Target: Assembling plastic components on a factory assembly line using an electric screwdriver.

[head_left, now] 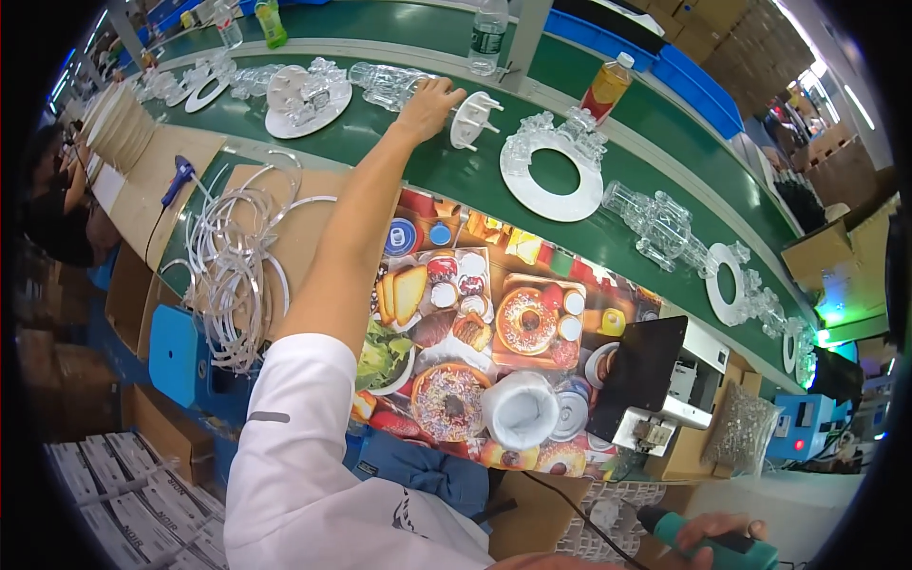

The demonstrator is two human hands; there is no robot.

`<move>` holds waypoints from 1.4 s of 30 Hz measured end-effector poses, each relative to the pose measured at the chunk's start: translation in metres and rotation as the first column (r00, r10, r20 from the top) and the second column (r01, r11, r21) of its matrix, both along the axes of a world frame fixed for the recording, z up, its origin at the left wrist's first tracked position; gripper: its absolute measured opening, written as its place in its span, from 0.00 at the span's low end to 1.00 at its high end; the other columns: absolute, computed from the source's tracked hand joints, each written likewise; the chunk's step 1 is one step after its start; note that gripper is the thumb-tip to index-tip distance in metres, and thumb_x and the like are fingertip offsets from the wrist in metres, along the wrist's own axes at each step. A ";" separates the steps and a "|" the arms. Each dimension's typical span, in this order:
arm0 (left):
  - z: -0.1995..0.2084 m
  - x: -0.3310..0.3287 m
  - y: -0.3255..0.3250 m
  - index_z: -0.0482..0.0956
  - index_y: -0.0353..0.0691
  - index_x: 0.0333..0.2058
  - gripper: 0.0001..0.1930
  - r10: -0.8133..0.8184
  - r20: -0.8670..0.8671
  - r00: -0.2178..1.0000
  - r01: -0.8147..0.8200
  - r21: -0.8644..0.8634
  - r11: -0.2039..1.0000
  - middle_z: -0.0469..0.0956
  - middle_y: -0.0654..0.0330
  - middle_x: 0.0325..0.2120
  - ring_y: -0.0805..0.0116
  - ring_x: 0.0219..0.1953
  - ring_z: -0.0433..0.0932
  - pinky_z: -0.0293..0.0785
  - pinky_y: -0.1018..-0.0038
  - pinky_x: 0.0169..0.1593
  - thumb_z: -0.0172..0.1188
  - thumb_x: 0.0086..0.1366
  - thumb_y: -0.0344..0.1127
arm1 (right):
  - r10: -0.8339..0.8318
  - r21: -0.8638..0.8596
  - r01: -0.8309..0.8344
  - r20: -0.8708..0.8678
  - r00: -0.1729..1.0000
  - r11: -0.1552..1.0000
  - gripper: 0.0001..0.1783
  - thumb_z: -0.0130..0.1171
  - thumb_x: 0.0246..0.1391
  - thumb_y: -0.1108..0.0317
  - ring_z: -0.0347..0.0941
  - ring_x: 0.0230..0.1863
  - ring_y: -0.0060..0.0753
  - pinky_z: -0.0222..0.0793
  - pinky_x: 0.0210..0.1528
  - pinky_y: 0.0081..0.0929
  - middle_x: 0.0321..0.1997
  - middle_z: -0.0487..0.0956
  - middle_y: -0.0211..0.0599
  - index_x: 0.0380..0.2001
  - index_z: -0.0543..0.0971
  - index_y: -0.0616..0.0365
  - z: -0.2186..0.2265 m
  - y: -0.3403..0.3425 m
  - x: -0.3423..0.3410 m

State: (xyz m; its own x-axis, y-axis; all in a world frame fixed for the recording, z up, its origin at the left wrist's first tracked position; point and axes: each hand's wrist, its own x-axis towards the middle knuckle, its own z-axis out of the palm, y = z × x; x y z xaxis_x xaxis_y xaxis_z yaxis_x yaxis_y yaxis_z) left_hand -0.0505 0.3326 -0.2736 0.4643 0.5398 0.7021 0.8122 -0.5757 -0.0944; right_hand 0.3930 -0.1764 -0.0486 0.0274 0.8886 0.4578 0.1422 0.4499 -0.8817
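Note:
My left arm reaches far across to the green conveyor belt (446, 161). There my left hand (432, 106) has its fingers curled over the right end of a clear plastic part (385, 85), and the fingertips are partly hidden. Just right of that hand stands a white disc with pegs (470, 122), tilted on its edge. Low at the right, my right hand (712, 534) is wrapped round a teal power screwdriver (736, 551) with a black nose. A white ring with clear plastic parts on it (554, 180) lies farther right on the belt.
A food-print mat (446, 342) covers the bench, bearing a white-lined cup (521, 413) and a black-and-white device (655, 380). Clear tubing (233, 256) is heaped at left near a blue glue gun (178, 179). Bottles (608, 87) stand along the belt's far side.

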 end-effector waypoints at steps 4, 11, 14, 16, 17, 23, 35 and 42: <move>0.004 0.028 0.013 0.71 0.39 0.46 0.22 0.132 -0.037 0.991 -0.136 -0.153 0.979 0.71 0.48 0.46 0.46 0.49 0.69 0.62 0.58 0.55 0.57 0.48 0.28 | 0.146 0.031 -0.145 -0.037 0.989 0.989 0.33 0.62 0.49 0.68 0.67 0.21 0.34 0.68 0.25 0.30 0.38 0.71 0.45 0.55 0.56 0.51 -0.020 -0.005 0.021; 0.089 0.017 -0.012 0.63 0.40 0.55 0.41 0.035 -0.100 0.994 -0.059 -0.243 0.968 0.64 0.49 0.55 0.50 0.57 0.64 0.63 0.59 0.57 0.59 0.35 0.20 | -0.196 0.125 0.202 -0.064 0.979 0.971 0.37 0.64 0.47 0.72 0.67 0.17 0.31 0.67 0.17 0.22 0.33 0.69 0.44 0.55 0.54 0.57 -0.009 0.015 -0.018; 0.130 0.091 -0.022 0.67 0.36 0.52 0.33 -0.132 0.140 0.981 0.155 -0.171 0.973 0.71 0.47 0.48 0.51 0.51 0.70 0.67 0.65 0.53 0.56 0.40 0.20 | -0.042 0.114 0.028 0.123 0.992 0.993 0.40 0.65 0.45 0.73 0.70 0.19 0.32 0.70 0.19 0.24 0.34 0.71 0.45 0.57 0.53 0.58 -0.001 0.027 -0.009; 0.133 0.172 -0.046 0.68 0.35 0.51 0.32 -0.349 0.181 0.920 0.386 -0.248 0.889 0.72 0.48 0.47 0.53 0.49 0.72 0.68 0.64 0.52 0.56 0.42 0.21 | -0.103 0.080 0.090 0.174 0.979 0.993 0.42 0.66 0.45 0.73 0.71 0.20 0.33 0.71 0.21 0.27 0.35 0.71 0.46 0.59 0.52 0.58 0.002 0.029 -0.020; 0.133 0.214 -0.061 0.65 0.35 0.53 0.32 -0.371 0.142 0.918 0.395 -0.412 0.821 0.69 0.47 0.51 0.50 0.53 0.68 0.64 0.65 0.57 0.55 0.43 0.22 | -0.164 0.093 0.151 0.142 0.976 0.984 0.42 0.66 0.45 0.72 0.71 0.20 0.33 0.71 0.22 0.27 0.35 0.71 0.46 0.59 0.52 0.58 -0.001 0.031 -0.023; 0.052 0.319 -0.062 0.52 0.38 0.61 0.50 -0.183 -0.373 0.909 -0.045 -0.526 0.849 0.71 0.48 0.46 0.53 0.50 0.70 0.61 0.57 0.54 0.68 0.37 0.37 | -0.149 0.174 0.121 0.152 0.977 0.977 0.44 0.68 0.43 0.71 0.73 0.25 0.35 0.75 0.27 0.35 0.38 0.71 0.47 0.59 0.52 0.54 -0.012 0.053 -0.037; 0.117 0.243 -0.173 0.70 0.30 0.38 0.27 0.049 0.072 0.996 0.016 -0.701 0.713 0.75 0.43 0.36 0.49 0.41 0.76 0.74 0.61 0.41 0.63 0.36 0.37 | -0.144 -0.039 0.146 0.050 0.988 0.989 0.48 0.69 0.39 0.67 0.75 0.37 0.35 0.72 0.41 0.33 0.45 0.73 0.47 0.60 0.52 0.61 -0.014 0.064 -0.039; 0.144 0.114 -0.340 0.61 0.30 0.54 0.43 0.144 0.805 0.576 0.554 -0.513 0.655 0.72 0.46 0.43 0.59 0.48 0.73 0.67 0.69 0.52 0.68 0.39 0.43 | -0.005 -0.045 0.007 0.044 0.999 0.999 0.43 0.64 0.45 0.72 0.73 0.45 0.32 0.68 0.49 0.30 0.51 0.70 0.43 0.62 0.53 0.62 0.001 0.073 -0.057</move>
State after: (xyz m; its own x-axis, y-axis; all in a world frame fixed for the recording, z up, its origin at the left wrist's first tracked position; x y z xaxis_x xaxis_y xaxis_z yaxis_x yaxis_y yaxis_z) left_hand 0.0639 -0.0071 -0.1297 0.1444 0.9411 0.3056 0.2051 -0.3306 0.9212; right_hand 0.3361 -0.1031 -0.0477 0.0134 0.9084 0.4180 0.1842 0.4086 -0.8939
